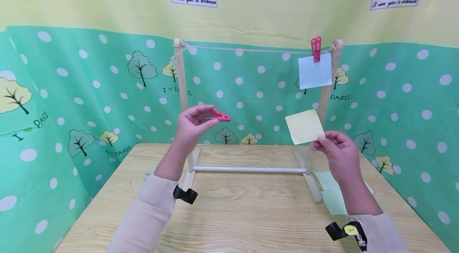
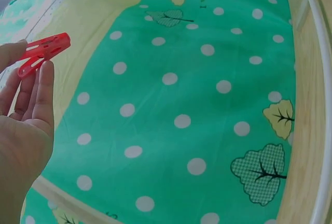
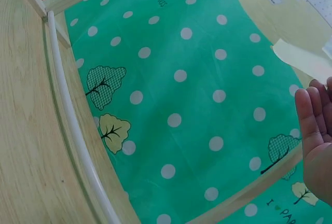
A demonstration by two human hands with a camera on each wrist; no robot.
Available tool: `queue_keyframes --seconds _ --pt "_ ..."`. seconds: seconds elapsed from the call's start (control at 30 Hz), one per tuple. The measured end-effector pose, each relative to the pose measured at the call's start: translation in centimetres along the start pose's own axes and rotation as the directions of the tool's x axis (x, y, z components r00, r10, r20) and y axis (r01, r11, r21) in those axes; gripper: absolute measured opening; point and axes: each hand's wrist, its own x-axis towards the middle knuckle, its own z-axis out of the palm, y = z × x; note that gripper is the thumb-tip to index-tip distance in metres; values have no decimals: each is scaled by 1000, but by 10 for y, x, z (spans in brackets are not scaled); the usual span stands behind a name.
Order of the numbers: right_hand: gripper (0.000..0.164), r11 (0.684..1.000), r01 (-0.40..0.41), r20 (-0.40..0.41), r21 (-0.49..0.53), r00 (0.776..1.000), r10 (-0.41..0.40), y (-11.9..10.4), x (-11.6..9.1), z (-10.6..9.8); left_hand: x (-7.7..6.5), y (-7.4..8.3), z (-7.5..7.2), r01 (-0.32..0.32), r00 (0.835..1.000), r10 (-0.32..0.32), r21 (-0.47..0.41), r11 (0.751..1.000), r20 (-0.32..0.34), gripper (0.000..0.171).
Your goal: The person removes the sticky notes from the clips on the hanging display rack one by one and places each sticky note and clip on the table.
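My left hand [image 1: 195, 125] pinches a red clothespin [image 1: 221, 116] between thumb and fingers, left of the middle of the wooden frame. In the left wrist view the clothespin [image 2: 47, 50] points away from the fingertips. My right hand [image 1: 338, 151] holds a pale yellow paper square [image 1: 305, 127] by its lower right corner, in front of the frame's right post. Above it, a light blue paper square [image 1: 315, 71] hangs from the string [image 1: 247, 50], clipped by another red clothespin [image 1: 316, 49]. In the right wrist view the yellow paper [image 3: 301, 60] shows nearly edge-on above the fingers.
The frame's left post [image 1: 182, 81] and right post [image 1: 324, 101] stand on the wooden table [image 1: 244, 213], joined low down by a white rod [image 1: 249, 169]. Pale green paper squares [image 1: 333, 201] lie by the right foot, partly behind my forearm. A polka-dot curtain [image 1: 247, 85] hangs behind.
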Motion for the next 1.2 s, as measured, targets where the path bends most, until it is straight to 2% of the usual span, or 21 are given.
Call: queue_keyframes --seconds 0.2,0.37,0.67,0.83,1.0,1.1,1.2 --pt "8 999 3 -16 40 1000 -2 2 -7 -10 -14 -1 -14 44 999 -44 -6 999 -29 35" --pt "3 999 -9 -79 -42 997 6 1 -11 -19 -28 -2 -30 70 996 -69 16 997 -48 34" --pt "12 992 -49 -156 -116 987 31 1 -23 -41 -62 -11 -65 112 988 -101 85 990 -118 36" --pt "11 993 -52 -155 -110 987 34 2 -31 -51 -81 -14 -82 152 979 -134 114 982 -154 39" --pt "8 998 -13 -132 -53 991 6 4 -38 -60 -95 -16 -97 203 965 -177 126 971 -195 38" --pt "13 1000 6 -118 10 993 -4 5 -41 -65 -103 -16 -105 219 958 -193 107 970 -210 37" --pt "16 999 4 -124 32 992 0 6 -44 -70 -113 -17 -114 218 956 -194 87 972 -221 34"
